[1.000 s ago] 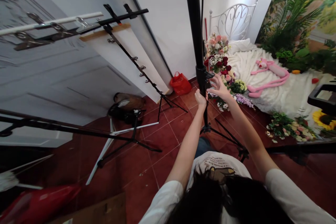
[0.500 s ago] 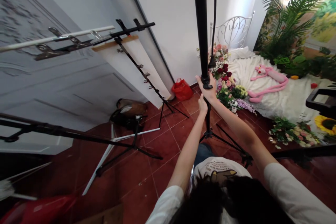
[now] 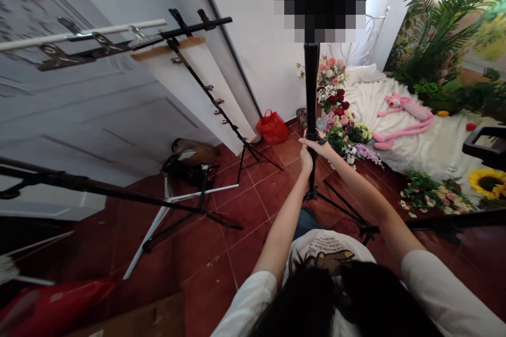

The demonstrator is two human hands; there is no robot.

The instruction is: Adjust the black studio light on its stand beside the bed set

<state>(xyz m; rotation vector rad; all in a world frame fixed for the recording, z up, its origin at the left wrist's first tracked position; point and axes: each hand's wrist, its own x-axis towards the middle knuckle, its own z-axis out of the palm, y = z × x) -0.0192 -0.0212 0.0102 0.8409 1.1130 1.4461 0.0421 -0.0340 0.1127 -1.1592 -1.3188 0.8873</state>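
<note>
A black light stand (image 3: 311, 84) rises upright in front of me, its legs spread on the red tiles. Low on the pole, my left hand (image 3: 306, 159) is wrapped round it. Just above, my right hand (image 3: 317, 145) grips the pole at its black collar (image 3: 316, 138), from the right side. The two hands are close together. Pixel blocks cover the top of the stand.
Left are clip-hung white boards (image 3: 197, 84) on a black stand, another stand (image 3: 118, 196) and white poles. A red bag (image 3: 272, 127) sits by the wall. Right are flowers (image 3: 340, 116), a pink plush toy (image 3: 413, 114) on white cloth and a sunflower (image 3: 486, 183).
My right hand has moved down the pole together with the collar, closer to my left hand. The upper pole looks more upright, and its top is now covered by pixel blocks.
</note>
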